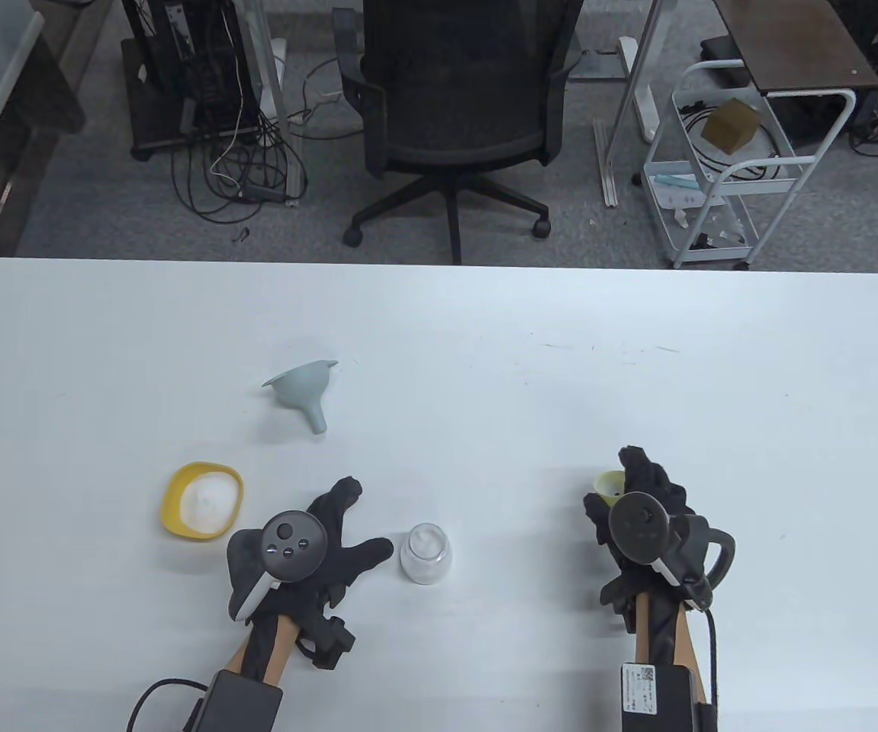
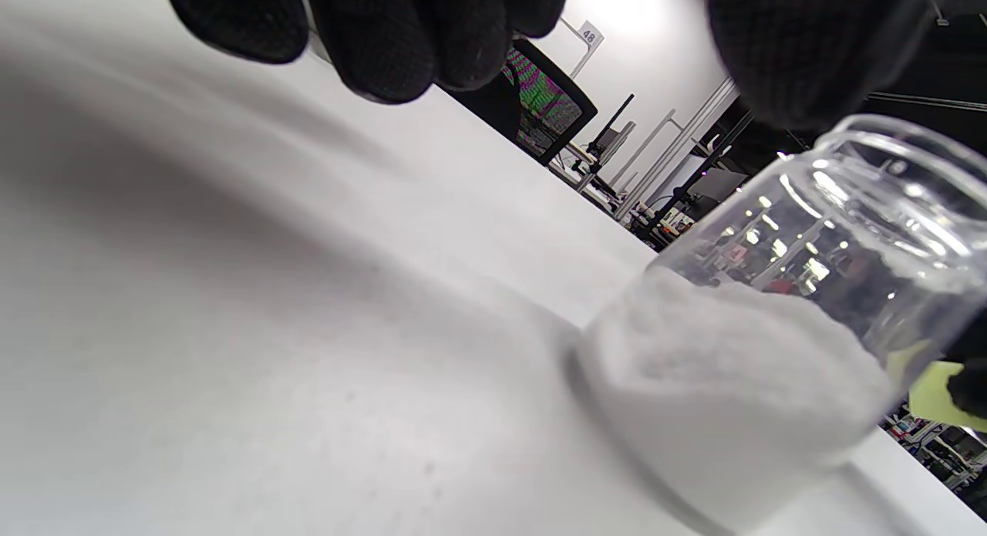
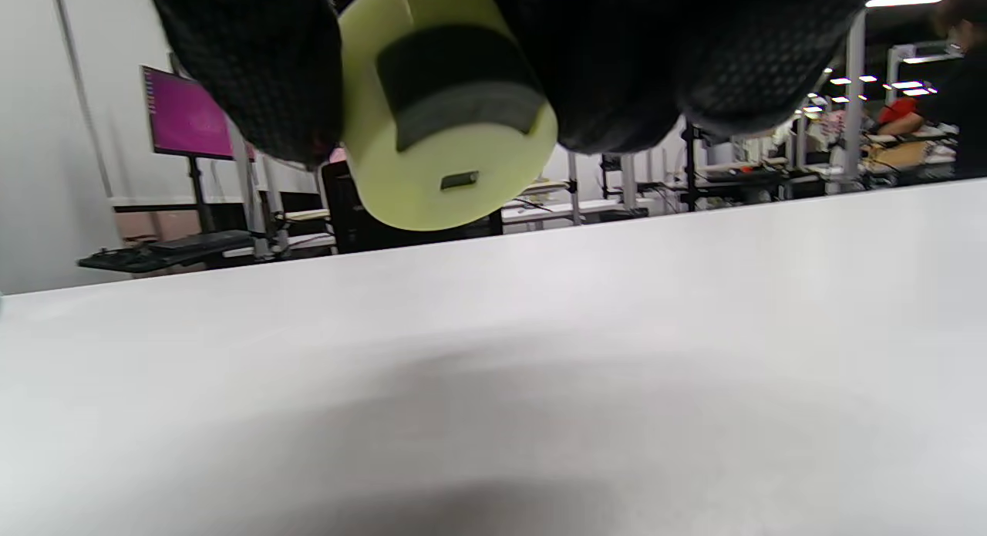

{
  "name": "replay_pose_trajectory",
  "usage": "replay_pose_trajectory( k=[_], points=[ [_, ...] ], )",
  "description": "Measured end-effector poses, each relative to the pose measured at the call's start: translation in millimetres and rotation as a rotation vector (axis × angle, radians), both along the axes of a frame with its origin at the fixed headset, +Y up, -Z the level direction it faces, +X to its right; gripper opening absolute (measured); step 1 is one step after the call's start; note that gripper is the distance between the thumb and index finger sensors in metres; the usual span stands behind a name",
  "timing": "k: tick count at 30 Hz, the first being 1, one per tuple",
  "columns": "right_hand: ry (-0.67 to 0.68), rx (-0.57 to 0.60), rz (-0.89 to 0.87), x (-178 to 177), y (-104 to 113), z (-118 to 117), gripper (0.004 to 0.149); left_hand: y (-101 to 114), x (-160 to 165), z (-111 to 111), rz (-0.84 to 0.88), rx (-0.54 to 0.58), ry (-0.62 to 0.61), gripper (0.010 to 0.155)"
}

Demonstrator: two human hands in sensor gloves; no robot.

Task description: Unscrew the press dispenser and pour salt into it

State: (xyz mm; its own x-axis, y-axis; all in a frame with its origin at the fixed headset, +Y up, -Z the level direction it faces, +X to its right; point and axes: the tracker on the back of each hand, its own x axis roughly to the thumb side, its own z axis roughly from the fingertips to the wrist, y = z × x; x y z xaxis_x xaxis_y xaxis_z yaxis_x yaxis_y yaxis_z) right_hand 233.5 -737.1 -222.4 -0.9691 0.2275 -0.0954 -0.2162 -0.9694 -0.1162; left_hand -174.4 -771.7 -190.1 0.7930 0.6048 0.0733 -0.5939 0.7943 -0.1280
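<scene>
A clear glass dispenser jar [image 1: 426, 554] stands open on the table with white salt in its lower part; it also shows in the left wrist view [image 2: 771, 343]. My left hand [image 1: 336, 537] lies just left of the jar with fingers spread, apart from it. My right hand [image 1: 629, 496] grips the yellow-green press cap [image 1: 609, 483] above the table at the right; the cap also shows in the right wrist view [image 3: 443, 112]. A yellow bowl [image 1: 179, 518] holds white salt. A grey-blue funnel [image 1: 305, 390] lies on its side farther back.
The white table [image 1: 637, 366] spans the view. Beyond its far edge stand a black office chair [image 1: 458, 114], a white cart [image 1: 736, 168] and cables on the floor.
</scene>
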Motion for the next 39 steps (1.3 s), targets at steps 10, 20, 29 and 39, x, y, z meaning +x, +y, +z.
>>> replay_pose_trajectory(
  k=[10, 20, 29, 39],
  points=[
    [-0.068, -0.203, 0.025, 18.0, -22.3, -5.5, 0.079, -0.5, 2.0, 0.1, -0.014, -0.004, -0.009, 0.106],
    [-0.073, -0.252, 0.074, 15.4, -28.0, -6.7, 0.078, -1.2, 4.1, 0.2, -0.021, -0.003, -0.016, 0.105],
    [-0.055, -0.210, 0.047, 11.0, -20.1, -6.0, 0.084, -1.4, 6.1, 0.0, -0.031, -0.003, -0.019, 0.104],
    [0.111, -0.091, 0.100, -34.8, 5.9, -3.3, 0.085, 24.8, 3.3, 0.0, -0.339, 0.147, -0.009, 0.103]
  ],
)
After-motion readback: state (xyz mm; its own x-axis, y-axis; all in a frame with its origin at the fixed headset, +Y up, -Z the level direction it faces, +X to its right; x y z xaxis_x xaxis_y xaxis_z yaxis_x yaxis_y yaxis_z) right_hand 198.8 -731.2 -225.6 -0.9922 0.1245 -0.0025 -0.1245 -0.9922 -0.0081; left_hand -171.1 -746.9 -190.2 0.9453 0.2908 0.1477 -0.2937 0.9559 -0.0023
